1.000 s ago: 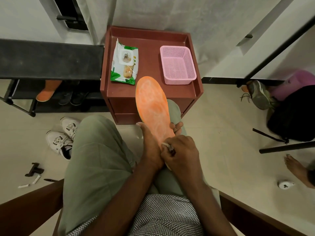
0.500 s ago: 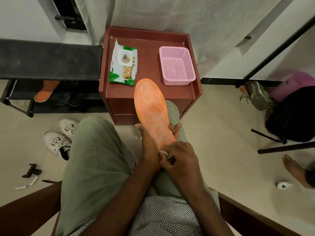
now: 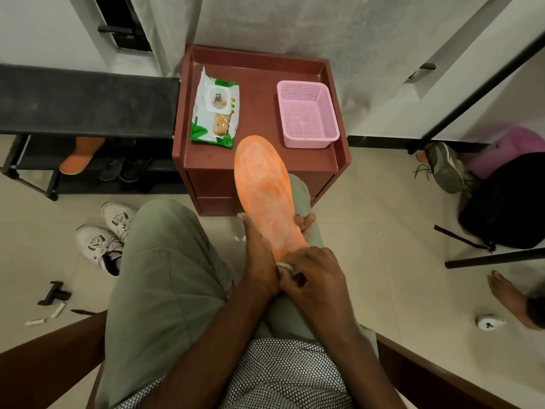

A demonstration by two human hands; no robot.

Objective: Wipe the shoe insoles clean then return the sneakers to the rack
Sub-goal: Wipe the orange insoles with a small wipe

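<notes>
An orange insole (image 3: 265, 190) stands tilted over my right knee, toe end pointing away from me. My left hand (image 3: 261, 255) grips its heel half, thumb on the left edge and fingertips showing on the right edge. My right hand (image 3: 314, 278) pinches a crumpled white wipe (image 3: 285, 267) against the heel end of the insole. Two white sneakers (image 3: 103, 237) lie on the floor left of my left knee. A second orange insole (image 3: 78, 159) leans inside the black shoe rack (image 3: 85, 104) at the left.
A brown side table (image 3: 259, 160) in front of me bears a pack of wet wipes (image 3: 215, 110) and a pink basket (image 3: 306, 116). Dark shoes sit in the rack. A black bag (image 3: 507, 202), a grey shoe (image 3: 445, 166) and another person's foot (image 3: 507, 296) are at the right.
My right hand with the wipe has shifted slightly along the heel end of the insole. The insole and my left hand stay nearly where they were.
</notes>
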